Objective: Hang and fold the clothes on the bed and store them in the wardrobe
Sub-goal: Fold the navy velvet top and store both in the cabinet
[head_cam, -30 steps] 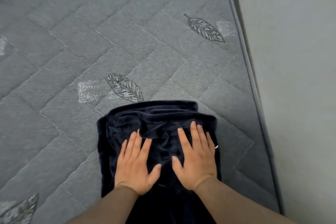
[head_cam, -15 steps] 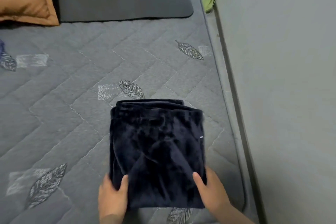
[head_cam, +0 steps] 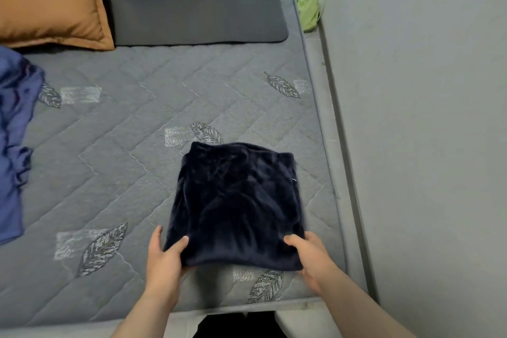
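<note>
- Head view: a folded navy garment (head_cam: 236, 200) is gripped at its near corners by the left hand (head_cam: 164, 258) and right hand (head_cam: 312, 258). Thumbs are laid on top; the fingers underneath are hidden.
- The garment is located on the bed (head_cam: 123, 173), close to its right and near edges.
- A blue garment (head_cam: 13, 132) is cut off at the left; a green cloth (head_cam: 307, 0) is partly hidden by the grey wall (head_cam: 425, 118).
- An orange pillow (head_cam: 49, 0) and a dark mat (head_cam: 192, 0) are seen at the far end.
- Bare quilting is seen between the two garments.
</note>
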{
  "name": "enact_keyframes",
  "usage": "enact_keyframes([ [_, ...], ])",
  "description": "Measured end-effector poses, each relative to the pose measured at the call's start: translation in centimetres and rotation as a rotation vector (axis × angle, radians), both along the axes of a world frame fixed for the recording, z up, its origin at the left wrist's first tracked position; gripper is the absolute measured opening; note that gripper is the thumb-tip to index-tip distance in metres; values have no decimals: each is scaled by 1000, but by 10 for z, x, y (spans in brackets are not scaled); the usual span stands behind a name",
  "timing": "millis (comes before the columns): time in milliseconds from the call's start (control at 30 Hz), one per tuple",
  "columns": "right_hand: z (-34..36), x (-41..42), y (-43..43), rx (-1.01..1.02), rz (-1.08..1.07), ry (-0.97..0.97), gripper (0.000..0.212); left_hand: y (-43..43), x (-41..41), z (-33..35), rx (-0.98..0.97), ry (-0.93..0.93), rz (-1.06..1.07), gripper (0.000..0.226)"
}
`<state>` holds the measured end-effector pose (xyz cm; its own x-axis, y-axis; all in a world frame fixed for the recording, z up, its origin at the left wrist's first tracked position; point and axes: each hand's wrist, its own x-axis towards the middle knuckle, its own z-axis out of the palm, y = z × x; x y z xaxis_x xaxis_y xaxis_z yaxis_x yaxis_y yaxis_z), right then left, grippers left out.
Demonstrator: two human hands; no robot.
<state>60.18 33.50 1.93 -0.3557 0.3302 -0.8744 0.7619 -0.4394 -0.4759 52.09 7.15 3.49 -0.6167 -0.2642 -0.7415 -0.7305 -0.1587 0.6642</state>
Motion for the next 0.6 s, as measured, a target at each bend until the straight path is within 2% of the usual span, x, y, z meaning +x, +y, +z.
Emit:
enact_keyframes([
  [33, 13, 0, 0, 87, 50, 12, 57, 1, 1, 17, 0, 38, -1, 68],
  [100, 49, 1, 3, 189, 179, 86, 73, 1, 5, 53, -8, 74, -26, 59],
  [133, 68, 1, 6, 193, 240, 130, 71, 0, 6, 72, -11, 77, -41, 49],
  [200, 105, 0, 12, 185, 335, 149, 51, -4, 6, 107, 18, 52, -63, 28],
  [333, 180, -8, 25, 28, 323, 5, 18, -10, -10, 168, 154, -120, -121, 10],
  [467, 217, -33, 45, -163, 233, -92, 34, -2, -39, 193, 255, -267, -49, 10],
  [600, 190, -74, 53, -212, 141, -111, 35, 20, -82, 165, 286, -300, -17, 12],
])
